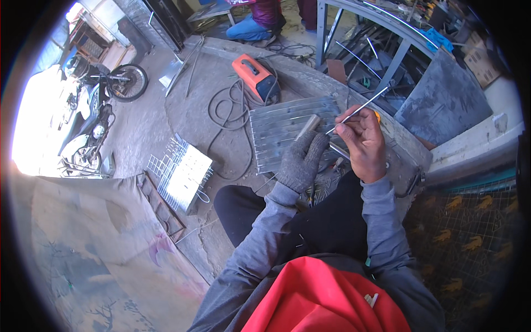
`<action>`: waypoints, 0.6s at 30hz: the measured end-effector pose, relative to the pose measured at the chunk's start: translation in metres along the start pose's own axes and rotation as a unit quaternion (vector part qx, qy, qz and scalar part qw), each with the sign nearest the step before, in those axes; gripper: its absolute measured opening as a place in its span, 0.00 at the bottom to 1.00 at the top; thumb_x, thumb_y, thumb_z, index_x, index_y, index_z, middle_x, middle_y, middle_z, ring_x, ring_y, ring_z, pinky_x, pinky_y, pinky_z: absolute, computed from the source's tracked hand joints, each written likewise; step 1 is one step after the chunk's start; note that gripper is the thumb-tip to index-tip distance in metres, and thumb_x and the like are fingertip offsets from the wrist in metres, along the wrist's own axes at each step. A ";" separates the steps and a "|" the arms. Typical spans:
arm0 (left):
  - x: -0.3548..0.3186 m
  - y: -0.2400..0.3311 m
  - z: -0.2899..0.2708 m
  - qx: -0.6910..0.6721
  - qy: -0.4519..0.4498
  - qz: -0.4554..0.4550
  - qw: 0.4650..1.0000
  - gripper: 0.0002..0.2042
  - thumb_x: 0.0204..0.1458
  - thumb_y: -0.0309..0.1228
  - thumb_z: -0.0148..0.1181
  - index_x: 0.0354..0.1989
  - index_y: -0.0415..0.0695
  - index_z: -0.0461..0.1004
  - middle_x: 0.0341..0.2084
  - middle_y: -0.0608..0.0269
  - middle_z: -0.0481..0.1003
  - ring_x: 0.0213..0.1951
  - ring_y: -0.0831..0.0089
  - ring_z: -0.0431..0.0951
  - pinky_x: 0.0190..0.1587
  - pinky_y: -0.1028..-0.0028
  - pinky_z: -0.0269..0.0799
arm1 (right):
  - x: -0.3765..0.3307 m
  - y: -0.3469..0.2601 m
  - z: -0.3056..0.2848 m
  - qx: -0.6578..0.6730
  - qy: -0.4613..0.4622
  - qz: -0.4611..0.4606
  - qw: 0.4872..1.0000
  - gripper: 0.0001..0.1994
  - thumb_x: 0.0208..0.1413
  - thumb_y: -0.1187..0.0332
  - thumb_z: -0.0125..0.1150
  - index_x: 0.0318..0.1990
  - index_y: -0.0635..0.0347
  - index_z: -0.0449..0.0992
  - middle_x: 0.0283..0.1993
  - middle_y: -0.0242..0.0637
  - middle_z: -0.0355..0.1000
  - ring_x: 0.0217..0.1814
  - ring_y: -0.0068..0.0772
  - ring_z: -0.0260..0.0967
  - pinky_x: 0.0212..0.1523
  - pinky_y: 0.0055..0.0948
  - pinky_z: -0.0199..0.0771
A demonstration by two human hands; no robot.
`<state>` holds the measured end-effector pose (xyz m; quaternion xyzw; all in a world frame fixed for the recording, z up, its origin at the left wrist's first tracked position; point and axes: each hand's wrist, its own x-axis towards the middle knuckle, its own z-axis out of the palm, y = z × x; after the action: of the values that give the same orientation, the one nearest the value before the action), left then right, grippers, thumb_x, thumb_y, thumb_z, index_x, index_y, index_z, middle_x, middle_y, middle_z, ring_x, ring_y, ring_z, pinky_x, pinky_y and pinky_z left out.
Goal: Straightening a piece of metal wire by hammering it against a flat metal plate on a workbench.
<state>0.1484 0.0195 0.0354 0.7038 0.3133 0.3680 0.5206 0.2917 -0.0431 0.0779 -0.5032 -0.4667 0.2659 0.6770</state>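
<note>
My right hand, bare, pinches a thin metal rod that slants up to the right. The lower end of this rod comes close to the fingertips of my left hand, which wears a grey knitted glove. The gloved fingers are bent closed; what they grip, if anything, is hidden. A short pale flat bar shows just beyond the glove, and I cannot tell whether it is held. Below both hands lies a slatted metal panel. Several thin metal pieces are scattered between the hands and my knees.
An orange and black welding machine stands ahead, its cable coiled on the floor. To the left are a wire-mesh stack and a motorcycle. A metal frame stands at far right; a kneeling person is at the back.
</note>
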 end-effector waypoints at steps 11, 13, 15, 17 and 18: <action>-0.006 -0.005 0.007 0.021 0.001 -0.004 1.000 0.14 0.60 0.40 0.59 0.42 0.41 0.80 0.30 0.52 0.79 0.32 0.61 0.80 0.37 0.65 0.73 | -0.030 0.007 -0.007 0.042 0.109 0.037 0.992 0.14 0.62 0.75 0.59 0.53 0.65 0.68 0.44 0.38 0.74 0.45 0.24 0.74 0.50 0.27 0.77; -0.009 -0.001 0.002 0.003 -0.023 -0.048 0.999 0.15 0.59 0.43 0.60 0.41 0.43 0.81 0.29 0.52 0.79 0.32 0.61 0.81 0.37 0.65 0.73 | -0.034 -0.004 -0.017 0.077 0.101 0.105 0.986 0.13 0.65 0.70 0.58 0.53 0.66 0.71 0.43 0.37 0.75 0.42 0.23 0.74 0.47 0.26 0.77; -0.009 0.001 -0.005 0.034 -0.059 -0.063 0.996 0.16 0.59 0.44 0.60 0.41 0.43 0.81 0.29 0.52 0.79 0.33 0.62 0.81 0.37 0.65 0.74 | -0.036 -0.005 -0.032 0.066 0.126 0.088 0.986 0.12 0.65 0.69 0.57 0.52 0.66 0.72 0.42 0.36 0.75 0.41 0.22 0.74 0.46 0.25 0.76; -0.011 0.001 -0.004 0.065 -0.093 -0.081 0.990 0.16 0.59 0.44 0.60 0.40 0.43 0.81 0.30 0.52 0.79 0.33 0.62 0.81 0.38 0.65 0.74 | -0.036 -0.013 -0.037 0.046 0.179 0.086 0.979 0.13 0.66 0.64 0.57 0.49 0.65 0.75 0.37 0.32 0.75 0.38 0.20 0.73 0.41 0.23 0.76; -0.012 0.001 -0.001 0.098 -0.103 -0.071 0.987 0.16 0.59 0.44 0.60 0.40 0.43 0.81 0.31 0.52 0.79 0.33 0.61 0.81 0.38 0.64 0.74 | -0.036 -0.010 -0.042 0.043 0.180 0.090 0.979 0.13 0.66 0.64 0.57 0.49 0.65 0.75 0.37 0.32 0.75 0.38 0.20 0.73 0.41 0.23 0.76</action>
<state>0.1412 0.0104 0.0342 0.7613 0.3417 0.2232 0.5038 0.3129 -0.0952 0.0720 -0.5530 -0.2781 0.2509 0.7442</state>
